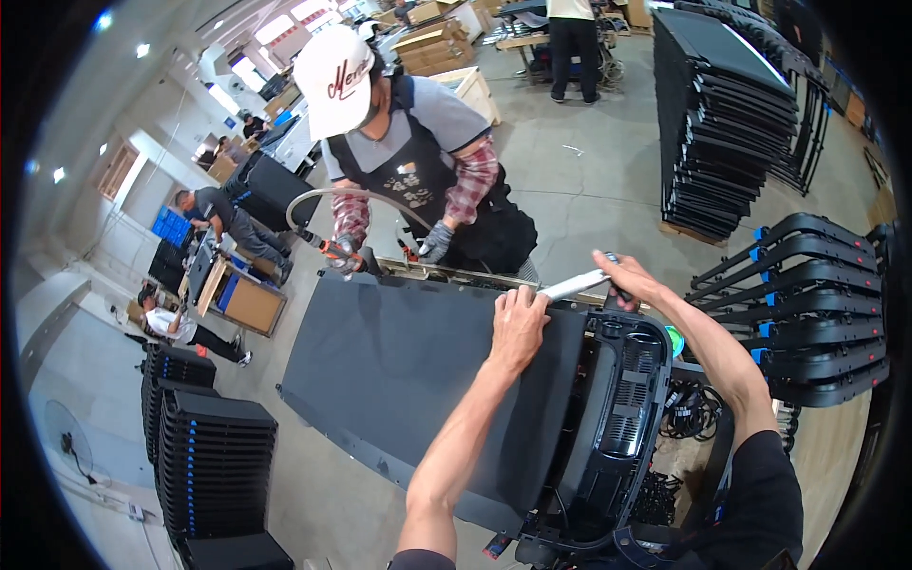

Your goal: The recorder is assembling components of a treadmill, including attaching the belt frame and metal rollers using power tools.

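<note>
A large flat black deck (408, 351), like a treadmill base, lies before me with a black motor housing frame (622, 418) along its right end. Over the far right corner of the deck, a silvery-white bar-like piece (576, 284) slants between my hands. My left hand (518, 330) has its fingers curled at the bar's left end. My right hand (629, 279) is closed at the other end, around a dark part whose kind I cannot make out. Across the deck, a co-worker's gloved hands (437, 242) are at the far edge, one with an orange-and-black power tool (340, 251).
Stacked black frames (822, 304) stand close on the right, with a tall pile of black panels (727, 133) beyond. Coiled black cables (692, 410) lie beside the housing. More stacked black parts (218, 465) stand at left. A curved hose (361, 193) arches near the co-worker.
</note>
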`<state>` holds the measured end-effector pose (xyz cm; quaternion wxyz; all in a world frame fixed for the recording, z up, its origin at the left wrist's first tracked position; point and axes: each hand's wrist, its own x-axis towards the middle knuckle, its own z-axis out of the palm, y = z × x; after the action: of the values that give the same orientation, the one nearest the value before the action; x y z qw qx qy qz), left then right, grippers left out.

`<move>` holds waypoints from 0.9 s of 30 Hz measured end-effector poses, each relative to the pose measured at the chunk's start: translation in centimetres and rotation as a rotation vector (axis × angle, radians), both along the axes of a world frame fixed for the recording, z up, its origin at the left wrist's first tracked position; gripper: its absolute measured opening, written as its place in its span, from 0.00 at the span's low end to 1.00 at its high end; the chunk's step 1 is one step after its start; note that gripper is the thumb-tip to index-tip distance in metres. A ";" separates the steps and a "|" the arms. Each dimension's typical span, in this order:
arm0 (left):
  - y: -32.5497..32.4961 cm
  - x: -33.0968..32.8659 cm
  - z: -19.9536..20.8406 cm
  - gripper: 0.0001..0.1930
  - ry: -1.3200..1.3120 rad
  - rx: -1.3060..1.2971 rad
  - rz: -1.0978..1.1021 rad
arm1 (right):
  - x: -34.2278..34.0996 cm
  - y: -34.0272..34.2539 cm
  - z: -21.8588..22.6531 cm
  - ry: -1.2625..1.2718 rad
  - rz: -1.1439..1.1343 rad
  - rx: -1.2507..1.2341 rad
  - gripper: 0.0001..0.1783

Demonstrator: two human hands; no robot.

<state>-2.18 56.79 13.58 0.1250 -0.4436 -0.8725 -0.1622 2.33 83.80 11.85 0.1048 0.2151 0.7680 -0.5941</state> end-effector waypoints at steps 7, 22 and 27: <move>-9.3 12.0 2.8 0.14 -0.082 0.229 0.341 | -5.9 -7.2 2.8 -0.010 0.512 0.199 0.50; -22.5 34.9 -3.4 0.12 -1.083 0.584 1.112 | -1.5 -10.0 -0.1 0.092 0.393 0.482 0.43; -20.5 35.4 -3.9 0.10 -0.966 0.700 1.083 | 0.8 -5.8 -2.3 0.100 0.265 0.219 0.44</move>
<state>33.23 36.24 9.65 -0.0730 0.2248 -0.8228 -0.5168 3.08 78.05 9.59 0.1199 0.0924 0.8539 -0.4980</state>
